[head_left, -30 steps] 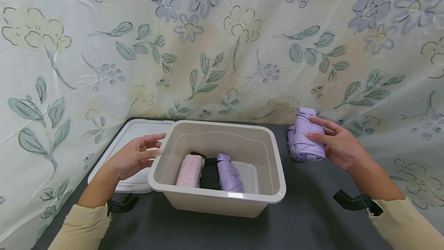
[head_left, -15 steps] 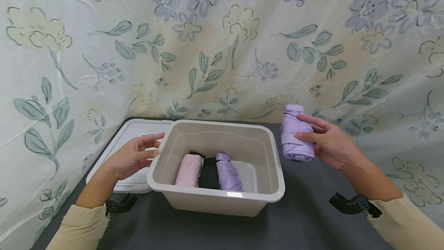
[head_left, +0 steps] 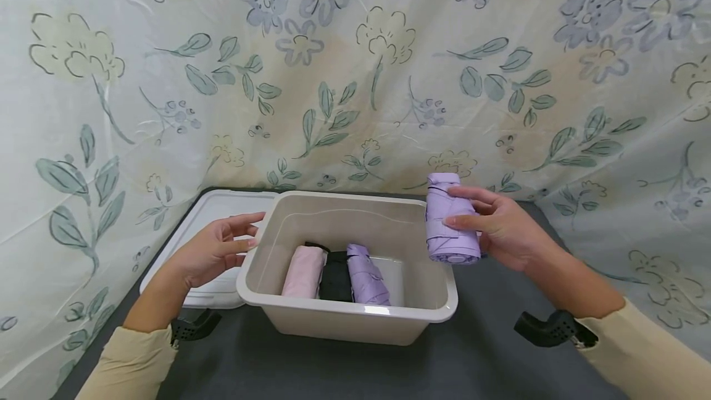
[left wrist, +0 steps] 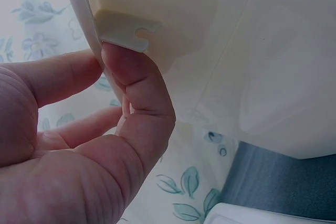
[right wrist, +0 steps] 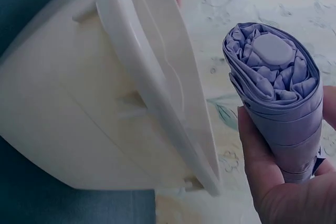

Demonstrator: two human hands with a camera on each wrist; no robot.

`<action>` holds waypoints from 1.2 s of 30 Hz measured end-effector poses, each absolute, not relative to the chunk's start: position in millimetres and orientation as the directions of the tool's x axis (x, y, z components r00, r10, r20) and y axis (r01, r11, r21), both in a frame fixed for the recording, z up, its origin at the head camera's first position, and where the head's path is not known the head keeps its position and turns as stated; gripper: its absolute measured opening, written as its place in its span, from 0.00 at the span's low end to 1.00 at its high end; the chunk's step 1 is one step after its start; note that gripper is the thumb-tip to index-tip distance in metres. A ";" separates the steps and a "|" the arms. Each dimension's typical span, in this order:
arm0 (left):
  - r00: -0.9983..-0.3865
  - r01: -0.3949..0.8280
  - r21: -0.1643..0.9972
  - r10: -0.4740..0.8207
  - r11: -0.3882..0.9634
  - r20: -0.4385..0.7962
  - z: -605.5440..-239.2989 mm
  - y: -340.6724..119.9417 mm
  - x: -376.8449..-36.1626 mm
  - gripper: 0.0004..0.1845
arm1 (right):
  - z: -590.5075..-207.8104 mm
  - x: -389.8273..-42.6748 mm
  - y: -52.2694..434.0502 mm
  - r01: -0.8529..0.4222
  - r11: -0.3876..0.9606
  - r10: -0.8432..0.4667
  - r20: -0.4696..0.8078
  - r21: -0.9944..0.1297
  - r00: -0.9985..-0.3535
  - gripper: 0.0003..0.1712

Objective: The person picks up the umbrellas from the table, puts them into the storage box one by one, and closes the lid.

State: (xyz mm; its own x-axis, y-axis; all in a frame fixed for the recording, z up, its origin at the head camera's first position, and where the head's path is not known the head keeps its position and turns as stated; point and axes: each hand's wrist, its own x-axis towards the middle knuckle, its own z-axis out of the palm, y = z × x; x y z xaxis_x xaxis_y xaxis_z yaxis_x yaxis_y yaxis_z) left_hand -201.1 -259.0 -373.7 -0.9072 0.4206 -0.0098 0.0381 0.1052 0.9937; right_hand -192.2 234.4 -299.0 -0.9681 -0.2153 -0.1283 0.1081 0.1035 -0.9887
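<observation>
This looks like a makeshift recording corner rather than a lived-in room. A flower-printed cloth (head_left: pixel 355 79) hangs as a backdrop on all sides, closing off whatever lies behind. In front of it a dark grey tabletop (head_left: pixel 489 350) carries a beige plastic bin (head_left: pixel 355 320) and its white lid (head_left: pixel 211 215).

On my feed: two bare hands, left hand (head_left: pixel 213 252) and right hand (head_left: pixel 508 230); long pale-yellow fabric sleeves (head_left: pixel 130 363) on both forearms; black perforated plastic wrist straps (head_left: pixel 547 329) at the cuffs.
</observation>
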 end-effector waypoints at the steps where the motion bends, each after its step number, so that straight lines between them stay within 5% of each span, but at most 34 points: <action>1: -0.906 0.034 0.994 0.423 0.103 -0.013 -373.1 -258.8 -201.7 0.37 | -298.3 -192.5 231.6 0.118 0.112 -0.216 -0.140 -0.987 -0.966 0.38; 11: -0.906 0.034 0.993 0.422 0.109 -0.015 -369.0 -256.2 -203.7 0.37 | -294.0 -199.5 208.2 0.195 0.136 -0.251 -0.224 -0.971 -0.942 0.45; 36: -0.918 0.039 0.991 0.397 0.126 -0.015 -370.9 -254.1 -198.2 0.37 | -291.5 -214.7 156.6 0.266 0.289 -0.290 -0.349 -0.920 -0.891 0.33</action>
State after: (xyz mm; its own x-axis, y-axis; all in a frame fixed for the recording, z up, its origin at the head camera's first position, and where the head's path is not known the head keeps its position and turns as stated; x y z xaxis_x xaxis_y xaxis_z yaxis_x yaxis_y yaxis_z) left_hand -198.2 -254.1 -370.9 -0.9175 0.3975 -0.0147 0.0386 0.1257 0.9913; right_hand -214.7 156.6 -291.5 -0.8909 -0.2903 -0.3492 0.2663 0.2889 -0.9196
